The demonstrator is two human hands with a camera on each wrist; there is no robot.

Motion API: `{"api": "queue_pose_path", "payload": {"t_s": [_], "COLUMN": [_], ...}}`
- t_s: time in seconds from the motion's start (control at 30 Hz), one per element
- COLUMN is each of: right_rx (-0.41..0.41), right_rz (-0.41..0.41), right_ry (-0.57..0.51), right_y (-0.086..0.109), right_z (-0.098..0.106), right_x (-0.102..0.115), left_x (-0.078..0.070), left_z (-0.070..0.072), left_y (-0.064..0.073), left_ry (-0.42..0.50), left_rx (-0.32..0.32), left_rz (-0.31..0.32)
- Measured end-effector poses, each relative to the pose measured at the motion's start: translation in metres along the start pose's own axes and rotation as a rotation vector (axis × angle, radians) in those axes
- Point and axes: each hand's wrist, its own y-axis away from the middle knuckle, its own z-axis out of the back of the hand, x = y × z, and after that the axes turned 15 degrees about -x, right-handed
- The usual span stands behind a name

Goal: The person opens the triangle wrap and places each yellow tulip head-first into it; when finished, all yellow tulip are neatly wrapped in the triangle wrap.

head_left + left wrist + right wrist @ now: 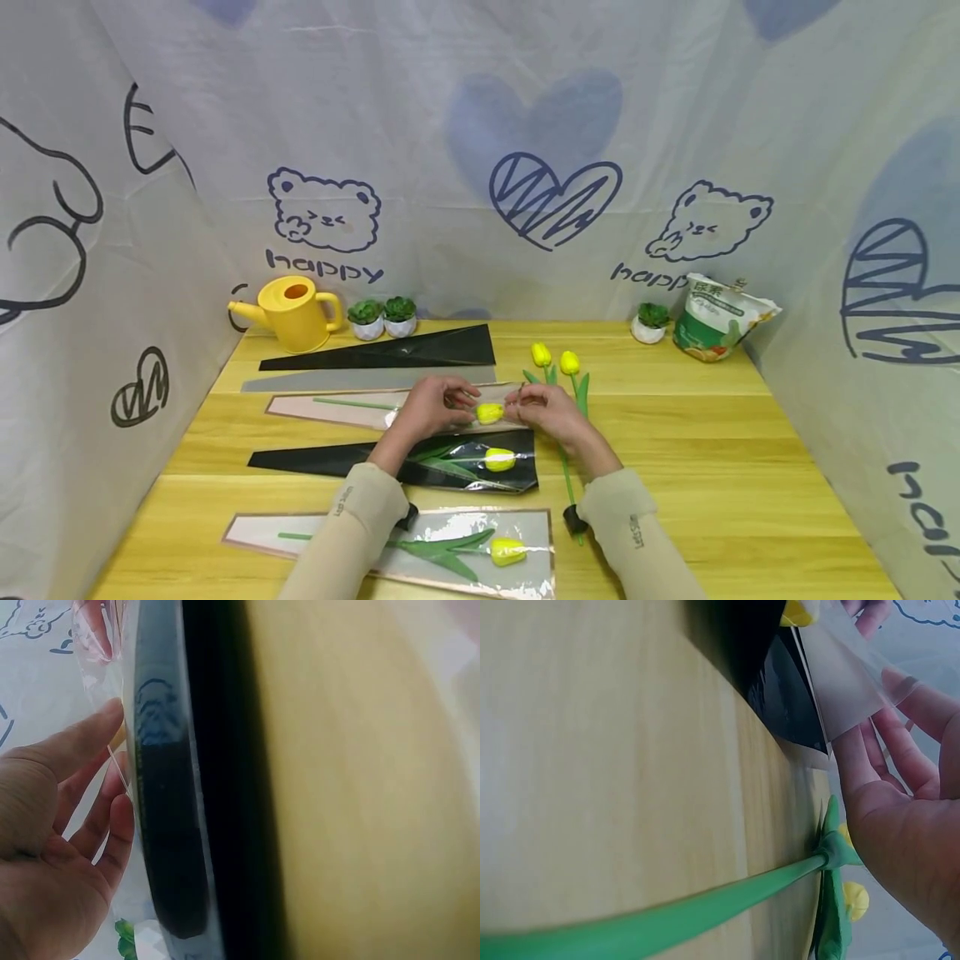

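Observation:
A clear, pink-edged flower sleeve [292,406] lies across the table, with a yellow artificial tulip [490,413] in it, its stem pointing left. At the left of the bloom, my left hand [437,402] pinches the sleeve's film; in the left wrist view its thumb [105,720] presses on the plastic. My right hand [551,410] holds the sleeve's wide right end, the film [847,682] between thumb and fingers. Just below, a black-backed sleeve [330,458] contains another tulip [499,459]. Nearer the front lies a pale sleeve [442,527] with a tulip [508,551].
Two loose tulips [570,363] lie beside and under my right arm. Behind the sleeves are a black sleeve [420,348] and a grey one [337,380]. A yellow watering can [294,321], small potted succulents [400,317] and a green-white bag [716,321] stand along the back.

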Motion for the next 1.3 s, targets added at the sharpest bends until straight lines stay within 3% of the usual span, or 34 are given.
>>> {"api": "queue_pose_path", "payload": {"t_s": [0.3, 0.53, 0.77, 1.07, 1.3], "right_rx": [0.005, -0.068, -0.134, -0.052, -0.04], "right_rz": [-0.006, 0.009, 0.017, 0.056, 0.077], "right_ry": [-0.049, -0.1, -0.043, 0.032, 0.044], "right_y": [0.001, 0.004, 0.009, 0.011, 0.01], "right_z": [0.003, 0.011, 0.019, 0.021, 0.016], "right_x": [-0.002, -0.003, 0.002, 0.001, -0.002], "left_x": [0.003, 0.005, 0.009, 0.009, 0.008], "left_z": [-0.003, -0.002, -0.001, 0.0, -0.001], "left_y": [-0.001, -0.002, -0.002, -0.002, -0.001], "left_ry": [-0.013, -0.038, -0.079, -0.115, -0.112], "left_rx": [-0.003, -0.008, -0.014, -0.021, -0.002], "left_rz": [-0.004, -0.012, -0.021, -0.046, -0.037]}}
